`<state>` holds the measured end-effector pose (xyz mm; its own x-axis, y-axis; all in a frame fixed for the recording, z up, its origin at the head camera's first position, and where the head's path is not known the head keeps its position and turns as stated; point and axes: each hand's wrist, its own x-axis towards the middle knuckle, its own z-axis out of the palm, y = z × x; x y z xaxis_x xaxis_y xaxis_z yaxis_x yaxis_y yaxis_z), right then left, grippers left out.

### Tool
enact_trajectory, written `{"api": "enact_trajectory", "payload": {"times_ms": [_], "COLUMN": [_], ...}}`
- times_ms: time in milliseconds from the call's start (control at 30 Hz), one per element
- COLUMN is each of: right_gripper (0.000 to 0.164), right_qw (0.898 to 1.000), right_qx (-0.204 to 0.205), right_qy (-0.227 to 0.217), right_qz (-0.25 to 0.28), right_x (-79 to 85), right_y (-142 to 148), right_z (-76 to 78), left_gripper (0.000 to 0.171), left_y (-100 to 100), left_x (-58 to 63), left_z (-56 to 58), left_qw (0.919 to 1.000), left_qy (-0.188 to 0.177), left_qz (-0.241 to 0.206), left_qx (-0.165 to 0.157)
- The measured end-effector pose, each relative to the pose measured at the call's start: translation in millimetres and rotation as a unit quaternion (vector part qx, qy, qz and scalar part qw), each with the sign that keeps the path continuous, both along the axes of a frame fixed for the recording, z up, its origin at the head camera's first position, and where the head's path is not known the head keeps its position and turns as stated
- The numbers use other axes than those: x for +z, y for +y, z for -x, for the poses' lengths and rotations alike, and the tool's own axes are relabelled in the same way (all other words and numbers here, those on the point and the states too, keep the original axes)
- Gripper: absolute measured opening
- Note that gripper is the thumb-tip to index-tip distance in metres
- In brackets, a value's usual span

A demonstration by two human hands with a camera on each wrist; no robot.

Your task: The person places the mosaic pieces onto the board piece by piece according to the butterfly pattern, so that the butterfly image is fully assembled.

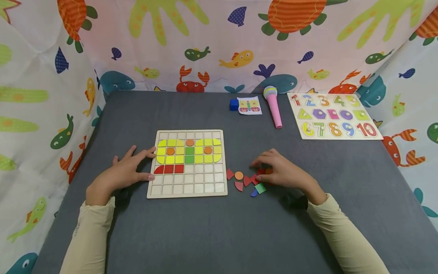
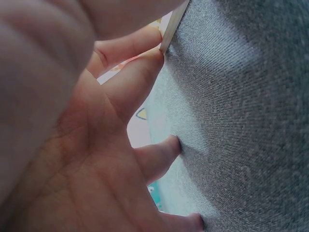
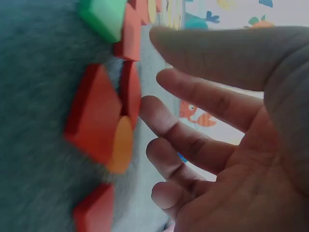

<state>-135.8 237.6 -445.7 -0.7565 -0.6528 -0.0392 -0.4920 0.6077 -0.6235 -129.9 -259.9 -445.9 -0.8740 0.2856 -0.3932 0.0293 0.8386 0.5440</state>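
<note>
A wooden grid board (image 1: 203, 189) lies on the table, with yellow tiles (image 1: 179, 159), orange discs, green squares (image 1: 189, 155) and a short row of red tiles (image 1: 169, 169) in its cells. My left hand (image 1: 121, 175) is spread at its left side, thumb and fingertips against the edge. To the right of the board, my right hand (image 1: 287, 171) hovers low over loose pieces, partly covering some. Its fingers are loosely bent with nothing between them in the right wrist view. Beneath are red pieces (image 3: 94, 113), an orange disc (image 3: 121, 145) and a green square (image 3: 104, 18).
Farther back are a blue cube (image 1: 234, 105), a small picture card (image 1: 249, 105) and a pink toy microphone (image 1: 273, 108). A number and shape puzzle board (image 1: 333, 135) lies at the back right. Sea-animal printed cloth (image 1: 212, 38) surrounds the grey table (image 1: 205, 236).
</note>
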Motion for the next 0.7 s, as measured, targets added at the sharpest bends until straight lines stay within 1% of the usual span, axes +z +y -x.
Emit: {"api": "enact_trajectory", "payload": {"times_ms": [100, 233, 367, 467, 600, 700], "right_gripper": [0.029, 0.028, 0.024, 0.022, 0.022, 0.023], "right_qw": [1.0, 1.0, 1.0, 1.0, 1.0, 1.0], "right_qx": [-0.004, -0.02, -0.016, -0.009, -0.012, -0.01], "right_qy": [-0.008, -0.012, -0.004, -0.001, 0.003, 0.008], "right_qz": [-0.003, 0.003, 0.01, 0.007, 0.004, 0.009], "right_x": [0.2, -0.5, -3.0, -7.3, -11.6, -11.4], "right_y": [8, 16, 19, 18, 16, 16], "right_z": [-7.3, -16.9, -24.8, -29.1, -32.5, -34.3], "left_gripper": [0.095, 0.096, 0.098, 0.096, 0.095, 0.097], "left_y": [0, 0, -1, -1, -1, 0], "left_x": [-0.3, 0.3, 2.3, 2.9, 2.1, 1.0], "left_z": [0.9, 1.0, 0.3, -0.4, -0.6, -0.3], "left_qw": [1.0, 1.0, 1.0, 1.0, 1.0, 1.0], "left_qy": [0.001, 0.002, 0.004, 0.006, 0.007, 0.005], "left_qz": [0.001, 0.002, 0.005, 0.003, 0.0, 0.002], "left_qx": [-0.003, -0.005, -0.004, -0.005, -0.007, -0.007]}}
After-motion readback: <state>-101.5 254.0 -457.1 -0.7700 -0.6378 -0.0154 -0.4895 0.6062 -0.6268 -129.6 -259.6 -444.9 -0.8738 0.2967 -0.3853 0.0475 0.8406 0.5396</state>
